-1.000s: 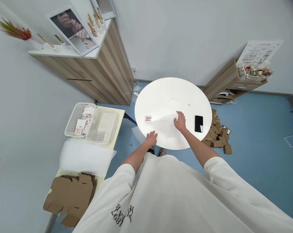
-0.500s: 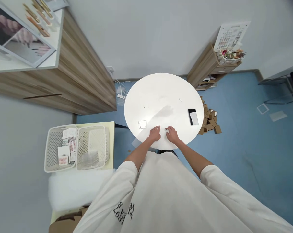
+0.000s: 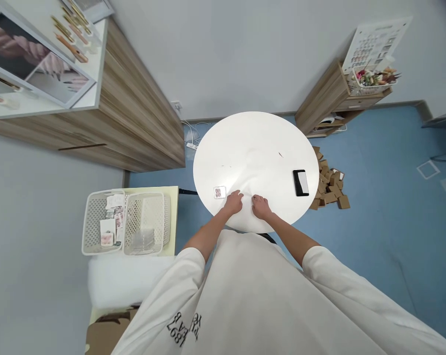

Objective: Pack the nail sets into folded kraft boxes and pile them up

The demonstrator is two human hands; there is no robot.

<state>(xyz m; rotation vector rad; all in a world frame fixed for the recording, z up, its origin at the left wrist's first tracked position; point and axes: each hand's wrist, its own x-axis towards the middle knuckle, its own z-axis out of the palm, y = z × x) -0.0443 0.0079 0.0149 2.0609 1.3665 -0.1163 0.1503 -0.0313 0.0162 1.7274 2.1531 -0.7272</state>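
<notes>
The left hand [image 3: 233, 202] and the right hand [image 3: 261, 207] were low over the near part of a smooth white rounded surface [image 3: 260, 133], apart from each other with a narrow gap between. The fingers of both hands were bent inward, at a thin, translucent whitish sheet [image 3: 247, 183] that hardly stood out against the white; whether they were pinching it or only pressing on it could not be told.

A small clear rectangular case with pink pieces inside [image 3: 219, 192] lay flat on the surface, just beside the left hand on its outer side. A black rectangular device with a pale patch across it [image 3: 300, 183] lay well apart from the right hand, near the surface's right edge. A tiny thin reddish sliver [image 3: 280, 155] lay farther up.

Beyond the left arm, two white perforated plastic baskets [image 3: 103, 195] stood side by side on a pale yellow surface [image 3: 174, 217], the left one holding printed cards, the right one clear plastic pieces. A bulky white translucent bundle [image 3: 129, 281] lay nearer the body, then flat brown cardboard [image 3: 106, 333]. Small brown cardboard boxes [image 3: 330, 187] were heaped on the blue floor [image 3: 374, 207].
</notes>
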